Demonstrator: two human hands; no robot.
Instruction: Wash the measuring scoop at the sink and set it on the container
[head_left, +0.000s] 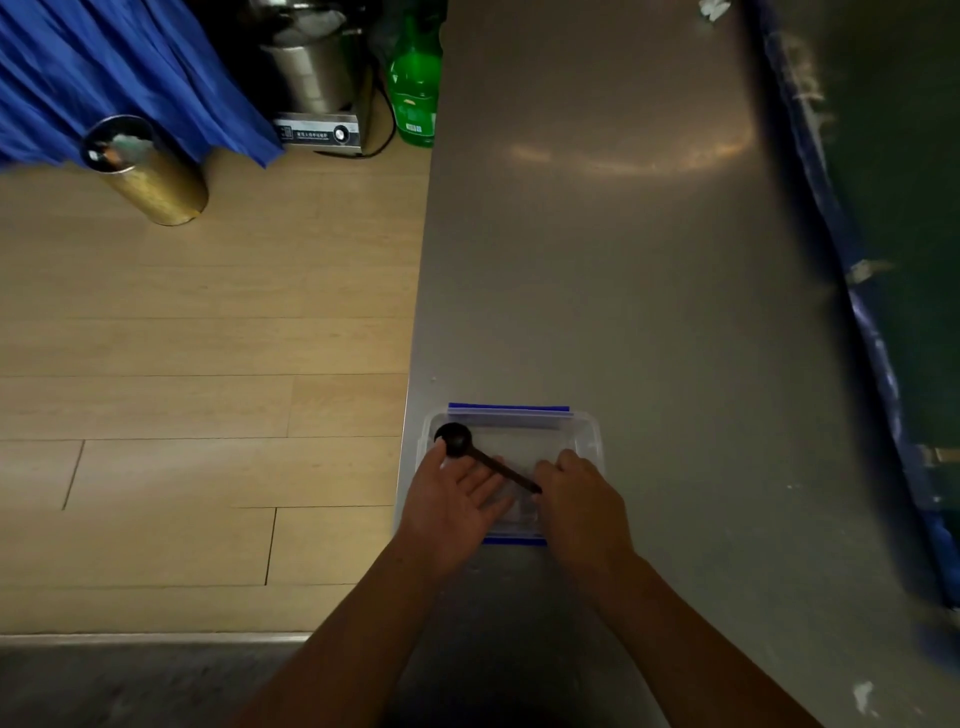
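While right hand (582, 499) fingers pinch dark scoop (457, 440) handle, left hand (452, 499) open, clear rectangular container (587, 431).

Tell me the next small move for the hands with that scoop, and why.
Probably let go with the right hand and draw both hands back. The black measuring scoop already lies across the lid of the clear container, its handle tip at the right fingers, while the left hand is open beside its bowl.

Both hands (519, 499) and forearms are bare, with no sleeves, rings or watch.
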